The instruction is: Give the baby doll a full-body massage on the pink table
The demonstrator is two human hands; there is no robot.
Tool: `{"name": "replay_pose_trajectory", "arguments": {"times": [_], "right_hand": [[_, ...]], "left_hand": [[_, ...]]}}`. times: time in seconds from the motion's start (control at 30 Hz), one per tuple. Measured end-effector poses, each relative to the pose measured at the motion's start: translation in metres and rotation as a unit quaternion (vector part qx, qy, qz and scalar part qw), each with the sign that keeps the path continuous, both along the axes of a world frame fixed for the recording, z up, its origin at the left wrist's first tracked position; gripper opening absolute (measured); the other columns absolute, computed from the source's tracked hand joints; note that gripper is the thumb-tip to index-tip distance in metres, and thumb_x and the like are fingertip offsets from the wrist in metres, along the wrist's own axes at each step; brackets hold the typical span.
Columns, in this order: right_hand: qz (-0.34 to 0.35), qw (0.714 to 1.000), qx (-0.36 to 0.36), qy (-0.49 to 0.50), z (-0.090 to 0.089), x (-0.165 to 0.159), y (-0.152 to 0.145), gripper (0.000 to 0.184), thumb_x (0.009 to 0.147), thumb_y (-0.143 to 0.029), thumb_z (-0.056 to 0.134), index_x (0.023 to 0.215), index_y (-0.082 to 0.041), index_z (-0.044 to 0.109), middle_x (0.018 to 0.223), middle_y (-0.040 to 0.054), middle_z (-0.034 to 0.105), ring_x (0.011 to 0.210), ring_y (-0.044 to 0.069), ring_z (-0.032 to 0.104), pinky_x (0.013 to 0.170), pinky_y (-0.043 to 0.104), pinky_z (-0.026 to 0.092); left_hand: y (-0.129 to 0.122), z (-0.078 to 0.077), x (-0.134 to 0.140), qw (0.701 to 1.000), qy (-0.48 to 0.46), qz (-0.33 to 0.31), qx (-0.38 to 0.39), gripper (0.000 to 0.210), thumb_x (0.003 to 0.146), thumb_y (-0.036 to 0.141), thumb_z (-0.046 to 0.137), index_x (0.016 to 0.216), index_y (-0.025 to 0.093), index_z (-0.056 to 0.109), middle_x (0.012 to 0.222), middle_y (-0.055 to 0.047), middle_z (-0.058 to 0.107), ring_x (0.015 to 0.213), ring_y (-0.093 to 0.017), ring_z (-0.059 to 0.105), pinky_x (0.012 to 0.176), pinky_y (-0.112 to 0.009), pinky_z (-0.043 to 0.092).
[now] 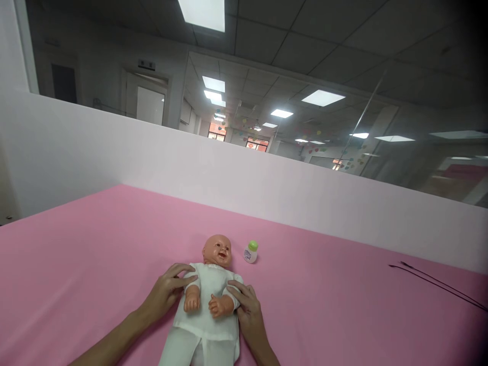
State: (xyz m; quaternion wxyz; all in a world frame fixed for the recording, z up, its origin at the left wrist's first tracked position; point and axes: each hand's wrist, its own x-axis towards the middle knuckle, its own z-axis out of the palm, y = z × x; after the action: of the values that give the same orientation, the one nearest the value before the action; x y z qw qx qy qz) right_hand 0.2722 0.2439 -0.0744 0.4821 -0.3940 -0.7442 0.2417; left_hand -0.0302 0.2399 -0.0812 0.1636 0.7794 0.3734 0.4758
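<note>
A baby doll (pixel 213 323) in white clothes lies on its back on a pink sheet, its head away from me. With fingers around the sleeve on the picture's left side, my left hand (pixel 168 292) holds the doll's upper arm. On the other side, my right hand (pixel 249 310) grips the other arm near the elbow, fingers across the sleeve and palm beside the body. Both of the doll's small hands rest over its belly. Just right of its head stands a small clear bottle (pixel 250 254) with a green cap. The doll's feet are out of frame.
The pink sheet (pixel 324 305) covers a wide flat surface with faint creases at left. Two thin dark cords or rods (pixel 438 284) lie at the far right. A low white wall (pixel 229 178) runs along the back, with a glass window (pixel 267 76) above it.
</note>
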Motion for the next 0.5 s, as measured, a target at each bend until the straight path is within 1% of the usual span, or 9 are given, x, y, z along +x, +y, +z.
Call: {"name": "replay_pose_trajectory", "arguments": {"times": [0.07,0.13,0.2,0.23,0.3,0.33,0.4,0.43,0.5], "right_hand": [[-0.023,0.995,-0.065,0.075,0.000,0.002,0.004,0.037,0.076,-0.021,0.063,0.107,-0.030,0.082,0.120,0.0065,0.076,0.113,0.030,0.065,0.102,0.050,0.049],[-0.059,0.970,-0.144,0.185,0.001,0.007,0.009,0.035,0.073,-0.027,0.073,0.106,-0.024,0.080,0.115,0.0075,0.077,0.111,0.030,0.067,0.100,0.047,0.052],[-0.103,0.932,-0.200,0.283,0.001,0.013,0.013,0.032,0.071,-0.037,0.081,0.099,-0.021,0.079,0.096,0.0056,0.078,0.090,0.026,0.069,0.084,0.039,0.057],[-0.123,0.914,-0.218,0.318,0.001,0.016,0.014,0.031,0.069,-0.042,0.084,0.090,-0.020,0.077,0.082,0.0031,0.076,0.076,0.022,0.067,0.073,0.035,0.056],[-0.147,0.887,-0.242,0.365,0.001,0.022,0.016,0.034,0.065,-0.049,0.088,0.074,-0.020,0.072,0.062,-0.0019,0.065,0.056,0.016,0.054,0.056,0.028,0.050],[-0.147,0.880,-0.249,0.377,0.001,0.024,0.017,0.036,0.063,-0.049,0.089,0.070,-0.020,0.070,0.057,-0.0032,0.061,0.052,0.014,0.049,0.052,0.027,0.046],[-0.132,0.883,-0.242,0.380,0.003,0.025,0.017,0.037,0.062,-0.048,0.091,0.074,-0.019,0.072,0.061,-0.0022,0.064,0.054,0.014,0.050,0.051,0.026,0.045],[-0.121,0.892,-0.229,0.370,0.005,0.025,0.017,0.037,0.063,-0.048,0.090,0.080,-0.019,0.074,0.068,-0.0001,0.069,0.058,0.016,0.056,0.054,0.027,0.048],[-0.100,0.917,-0.200,0.331,0.009,0.022,0.015,0.040,0.066,-0.045,0.088,0.092,-0.018,0.077,0.086,0.0051,0.077,0.075,0.022,0.067,0.068,0.032,0.055]], "left_hand": [[0.002,0.000,0.000,0.995,-0.073,0.022,-0.059,0.046,0.088,0.013,0.051,0.123,0.032,0.075,0.130,-0.009,0.068,0.119,-0.027,0.063,0.089,-0.036,0.057],[0.006,0.000,-0.001,0.976,-0.175,0.059,-0.120,0.033,0.090,0.028,0.058,0.118,0.024,0.076,0.118,-0.010,0.073,0.105,-0.027,0.068,0.084,-0.036,0.058],[0.011,-0.002,-0.005,0.945,-0.257,0.100,-0.174,0.034,0.089,0.045,0.063,0.105,0.018,0.075,0.094,-0.008,0.075,0.081,-0.024,0.069,0.072,-0.033,0.057],[0.014,-0.003,-0.007,0.931,-0.284,0.114,-0.201,0.038,0.088,0.052,0.065,0.097,0.016,0.073,0.082,-0.006,0.072,0.071,-0.022,0.066,0.066,-0.032,0.055],[0.017,-0.004,-0.011,0.910,-0.311,0.126,-0.243,0.046,0.084,0.061,0.067,0.085,0.015,0.068,0.067,-0.002,0.064,0.060,-0.019,0.060,0.058,-0.029,0.051],[0.018,-0.004,-0.013,0.906,-0.315,0.127,-0.253,0.047,0.082,0.063,0.068,0.083,0.015,0.067,0.065,-0.001,0.063,0.060,-0.019,0.059,0.056,-0.028,0.049],[0.018,-0.002,-0.013,0.912,-0.310,0.121,-0.242,0.046,0.083,0.061,0.068,0.086,0.015,0.068,0.071,-0.003,0.067,0.065,-0.020,0.062,0.059,-0.028,0.050],[0.016,0.000,-0.012,0.920,-0.300,0.117,-0.223,0.043,0.084,0.058,0.068,0.091,0.015,0.070,0.079,-0.005,0.071,0.070,-0.021,0.064,0.062,-0.028,0.051],[0.012,0.003,-0.009,0.939,-0.270,0.118,-0.177,0.036,0.088,0.049,0.066,0.099,0.015,0.073,0.093,-0.008,0.075,0.081,-0.024,0.068,0.068,-0.030,0.054]]}}
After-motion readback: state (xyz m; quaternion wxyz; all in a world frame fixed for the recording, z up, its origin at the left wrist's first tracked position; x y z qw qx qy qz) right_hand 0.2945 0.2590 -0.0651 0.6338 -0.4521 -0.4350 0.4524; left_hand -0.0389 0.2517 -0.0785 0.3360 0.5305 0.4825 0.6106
